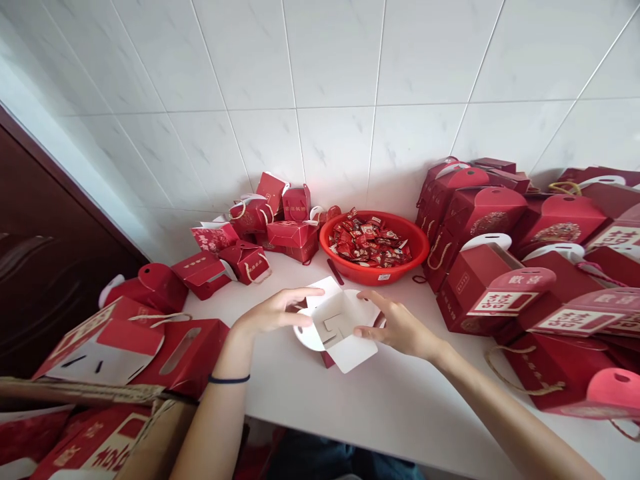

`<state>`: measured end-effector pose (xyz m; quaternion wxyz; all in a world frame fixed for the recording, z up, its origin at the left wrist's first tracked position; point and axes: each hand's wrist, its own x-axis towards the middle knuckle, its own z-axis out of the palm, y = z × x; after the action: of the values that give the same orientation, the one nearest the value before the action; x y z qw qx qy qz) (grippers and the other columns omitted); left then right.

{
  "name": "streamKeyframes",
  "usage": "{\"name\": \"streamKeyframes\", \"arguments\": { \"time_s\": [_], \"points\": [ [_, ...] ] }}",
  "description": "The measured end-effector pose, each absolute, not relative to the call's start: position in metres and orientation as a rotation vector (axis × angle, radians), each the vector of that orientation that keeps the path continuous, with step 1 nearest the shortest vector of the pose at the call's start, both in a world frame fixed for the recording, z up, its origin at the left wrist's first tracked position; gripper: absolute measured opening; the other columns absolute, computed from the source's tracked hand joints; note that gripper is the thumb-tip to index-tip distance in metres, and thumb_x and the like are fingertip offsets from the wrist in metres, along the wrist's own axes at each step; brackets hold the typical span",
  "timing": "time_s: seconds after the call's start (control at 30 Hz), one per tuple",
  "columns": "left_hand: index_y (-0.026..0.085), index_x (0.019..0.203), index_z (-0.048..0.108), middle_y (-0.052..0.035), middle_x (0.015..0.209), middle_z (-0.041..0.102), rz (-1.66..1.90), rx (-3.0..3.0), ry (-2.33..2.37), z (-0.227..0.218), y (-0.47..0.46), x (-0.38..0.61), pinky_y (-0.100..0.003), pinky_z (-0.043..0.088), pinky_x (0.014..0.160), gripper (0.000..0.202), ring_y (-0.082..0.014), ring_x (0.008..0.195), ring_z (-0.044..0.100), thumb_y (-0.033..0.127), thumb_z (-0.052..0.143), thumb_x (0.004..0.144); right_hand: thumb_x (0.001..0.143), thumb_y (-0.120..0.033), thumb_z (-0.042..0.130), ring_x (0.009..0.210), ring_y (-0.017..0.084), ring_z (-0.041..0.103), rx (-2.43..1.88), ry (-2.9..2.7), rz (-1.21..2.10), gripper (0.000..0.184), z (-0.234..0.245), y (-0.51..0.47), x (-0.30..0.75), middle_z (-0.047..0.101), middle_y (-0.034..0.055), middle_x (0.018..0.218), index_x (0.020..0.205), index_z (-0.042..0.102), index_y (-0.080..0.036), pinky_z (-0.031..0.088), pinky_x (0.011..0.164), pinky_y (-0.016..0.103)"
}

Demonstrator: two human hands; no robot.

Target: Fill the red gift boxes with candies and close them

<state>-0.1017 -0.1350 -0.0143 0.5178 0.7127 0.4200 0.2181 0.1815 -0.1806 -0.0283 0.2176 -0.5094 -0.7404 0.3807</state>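
Note:
Both of my hands hold a small red gift box (pixel 336 323) over the white table (pixel 390 400), its white inner flaps spread open toward me. My left hand (pixel 273 311) grips the box's left flap with curled fingers. On the right side, my right hand (pixel 400 327) pinches the other flap between thumb and fingers. A dark band sits on my left wrist. Just behind the box stands a round red basin (pixel 375 272) filled with red-wrapped candies (pixel 369 241).
Several small folded red boxes (pixel 260 233) are piled at the back left against the tiled wall. Larger red handled boxes (pixel 505 267) are stacked along the right. More flat red boxes (pixel 150 347) and a cardboard carton (pixel 90 400) lie at the left, beside a dark wooden door.

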Motion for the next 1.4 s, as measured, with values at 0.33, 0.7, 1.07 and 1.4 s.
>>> {"name": "streamKeyframes", "arguments": {
  "time_s": [0.33,0.7,1.07,1.4],
  "points": [
    [0.022,0.140,0.057,-0.0112,0.131,0.066,0.477,1.689,0.903,-0.026,-0.105,-0.092,-0.038,0.053,0.094,0.074,-0.0275,0.119,0.063,0.028,0.079,0.070,0.088,-0.050,0.062,0.087,0.022,0.066,-1.543,-2.095,0.431,0.037,-0.005,-0.155,0.197,0.070,0.0084,0.109,0.111,0.068,-0.022,0.049,0.074,0.031],
    [0.021,0.131,0.064,-0.0096,0.134,0.065,0.576,1.711,0.858,-0.005,-0.084,-0.078,-0.041,0.048,0.102,0.060,-0.0302,0.123,0.060,0.036,0.079,0.075,0.072,-0.008,0.070,0.113,0.029,0.064,-1.696,-2.283,0.222,0.064,0.008,-0.016,0.174,0.065,0.0131,0.128,0.134,0.063,-0.022,0.049,0.089,0.031],
    [0.018,0.107,0.074,-0.0090,0.116,0.074,0.876,1.626,0.905,-0.019,-0.073,-0.075,-0.042,0.047,0.104,0.037,-0.0285,0.114,0.065,0.035,0.077,0.074,0.083,-0.029,0.073,0.078,0.014,0.061,-1.530,-2.208,0.469,0.018,-0.012,0.016,0.184,0.065,0.0008,0.079,0.076,0.063,-0.015,0.050,0.079,0.031],
    [0.017,0.090,0.075,-0.0079,0.100,0.077,1.088,1.608,0.931,-0.016,-0.062,-0.069,-0.041,0.049,0.099,0.026,-0.0257,0.101,0.069,0.035,0.075,0.071,0.068,-0.059,0.073,0.061,0.014,0.054,-1.113,-1.432,0.774,0.046,-0.013,-0.005,0.207,0.057,-0.0009,0.062,0.061,0.049,-0.020,0.043,0.061,0.027]
  ]
}}
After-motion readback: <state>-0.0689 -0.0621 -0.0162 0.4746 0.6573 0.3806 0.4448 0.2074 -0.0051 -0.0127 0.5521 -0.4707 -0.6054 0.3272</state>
